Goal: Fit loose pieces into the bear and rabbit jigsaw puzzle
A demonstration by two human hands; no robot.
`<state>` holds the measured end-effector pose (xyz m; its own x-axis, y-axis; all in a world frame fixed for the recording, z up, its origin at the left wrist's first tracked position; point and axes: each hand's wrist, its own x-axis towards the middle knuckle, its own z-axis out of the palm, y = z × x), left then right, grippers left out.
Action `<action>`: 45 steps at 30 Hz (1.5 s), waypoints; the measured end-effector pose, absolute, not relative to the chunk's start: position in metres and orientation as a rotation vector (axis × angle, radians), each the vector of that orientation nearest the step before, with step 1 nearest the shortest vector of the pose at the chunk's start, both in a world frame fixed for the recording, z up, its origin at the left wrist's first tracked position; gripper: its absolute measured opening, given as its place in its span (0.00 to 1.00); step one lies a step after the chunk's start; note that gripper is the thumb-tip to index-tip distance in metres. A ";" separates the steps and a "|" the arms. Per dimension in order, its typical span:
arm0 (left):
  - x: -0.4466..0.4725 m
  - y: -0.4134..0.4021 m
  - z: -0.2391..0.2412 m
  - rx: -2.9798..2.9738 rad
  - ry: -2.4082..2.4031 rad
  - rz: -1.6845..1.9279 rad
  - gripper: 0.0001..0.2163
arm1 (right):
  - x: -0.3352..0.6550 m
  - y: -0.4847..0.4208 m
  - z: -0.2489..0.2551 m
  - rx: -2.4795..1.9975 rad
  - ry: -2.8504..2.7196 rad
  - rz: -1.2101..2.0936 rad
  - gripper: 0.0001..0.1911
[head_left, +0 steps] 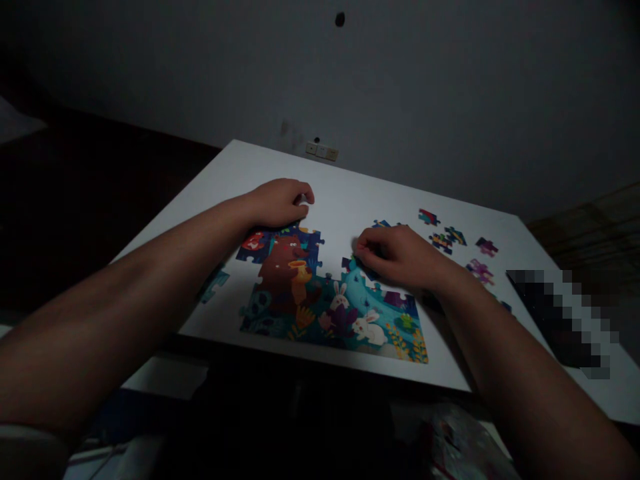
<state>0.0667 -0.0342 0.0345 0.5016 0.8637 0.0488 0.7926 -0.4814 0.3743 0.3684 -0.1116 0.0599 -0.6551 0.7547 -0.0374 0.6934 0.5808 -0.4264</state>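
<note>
A partly assembled colourful jigsaw puzzle (320, 300), showing a brown bear and white rabbits, lies on a white table (345, 193). My left hand (277, 202) rests at the puzzle's upper left edge with its fingers curled under; whether it holds anything is hidden. My right hand (395, 257) presses down at the puzzle's upper right edge, fingers pinched on a blue puzzle piece (356, 263) at the picture's border.
Several loose puzzle pieces (447, 239) lie scattered on the table to the right of my right hand. One stray piece (214, 283) sits left of the puzzle. A dark blurred object (555, 313) lies at the right edge. A wall socket (321, 151) is behind the table.
</note>
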 end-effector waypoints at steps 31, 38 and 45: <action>0.068 -0.035 0.034 2.450 1.398 0.328 0.22 | 0.367 -0.111 0.059 -1.189 -2.714 0.595 0.11; 0.067 -0.035 0.035 2.429 1.407 0.317 0.22 | 0.367 -0.111 0.059 -1.203 -2.702 0.599 0.11; 0.068 -0.035 0.034 2.432 1.401 0.332 0.22 | 0.367 -0.111 0.059 -1.195 -2.704 0.610 0.10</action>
<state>0.0675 -0.0351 0.0344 0.4941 0.8683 0.0433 0.7956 -0.4716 0.3803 0.3671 -0.1110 0.0595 -0.6801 0.7315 -0.0492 0.6818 0.6063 -0.4093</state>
